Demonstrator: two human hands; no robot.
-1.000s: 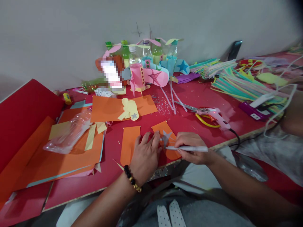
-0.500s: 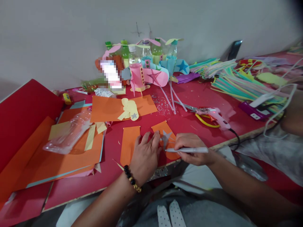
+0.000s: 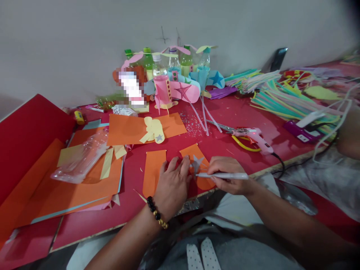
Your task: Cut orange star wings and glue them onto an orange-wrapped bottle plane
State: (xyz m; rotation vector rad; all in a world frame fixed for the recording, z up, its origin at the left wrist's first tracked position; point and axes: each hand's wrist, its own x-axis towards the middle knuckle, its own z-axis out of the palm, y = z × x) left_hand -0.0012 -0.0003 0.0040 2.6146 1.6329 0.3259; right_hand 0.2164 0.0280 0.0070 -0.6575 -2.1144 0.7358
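Observation:
My right hand (image 3: 229, 174) is closed around a pale marker pen (image 3: 230, 176), its tip on a silver-grey star (image 3: 198, 163) coloured on an orange paper piece (image 3: 194, 151). Fingers spread, my left hand (image 3: 174, 178) lies flat, its fingertips at the left edge of that piece. Partly under the same hand is a second orange paper strip (image 3: 153, 168). Just beyond lies a wider orange sheet (image 3: 123, 129) bearing a cream paper cutout (image 3: 153, 129) with a small grey star on it.
Decorated bottles (image 3: 163, 86) with paper propellers stand along the wall. A pink glue gun (image 3: 253, 137), scissors and a bundle of pipe cleaners (image 3: 292, 101) are at right. Stacked orange sheets (image 3: 84, 191) and a crushed clear bottle (image 3: 81, 161) lie left. Another person's arm (image 3: 350, 131) is at far right.
The marker and my right hand have shifted slightly up over the star. My left hand and the papers stay in place. The pale cord at far right has moved a little.

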